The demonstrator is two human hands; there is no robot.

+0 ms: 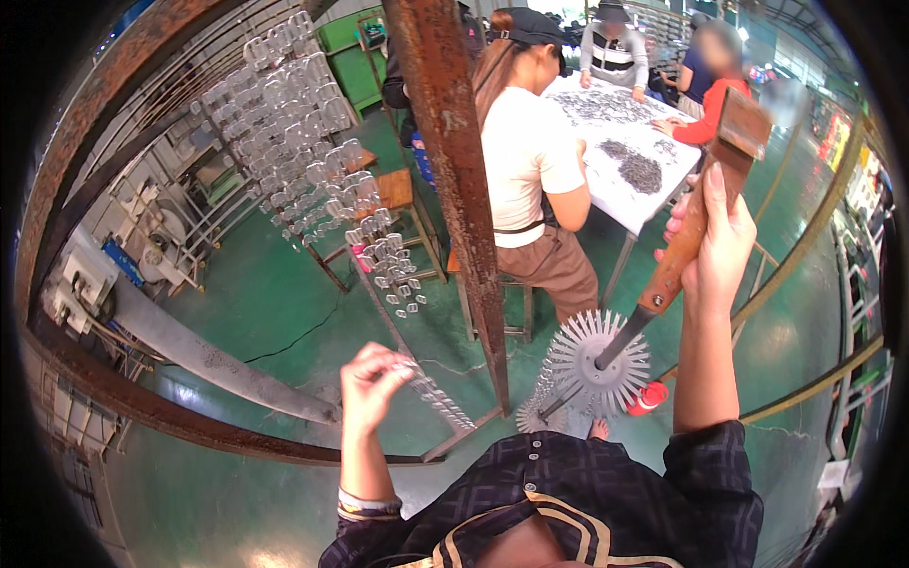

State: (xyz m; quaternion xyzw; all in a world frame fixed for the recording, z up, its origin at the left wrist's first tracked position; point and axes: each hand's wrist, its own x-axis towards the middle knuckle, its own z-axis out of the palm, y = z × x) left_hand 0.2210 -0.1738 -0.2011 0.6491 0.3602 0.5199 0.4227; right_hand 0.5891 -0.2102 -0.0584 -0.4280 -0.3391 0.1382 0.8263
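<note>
My right hand (720,237) is raised at the right, its fingers wrapped round the brown handle (677,260) of a long tool. A dark rod runs from this handle to a grey metal disc (598,364) with narrow radial teeth, and a second toothed disc (543,414) shows below. At the lower left, my left hand (369,383) has thumb and forefinger pinched together at the upper end of a row of small shiny metal pieces (440,399). Whether it grips one of them is too small to tell.
Rusty frame bars (450,142) stand close around me. At the left hang rows of shiny metal loops (294,114). A person in a white shirt (530,151) sits ahead beside a white table (615,204) with dark small parts; other people work there. A red container (648,398) is on the floor.
</note>
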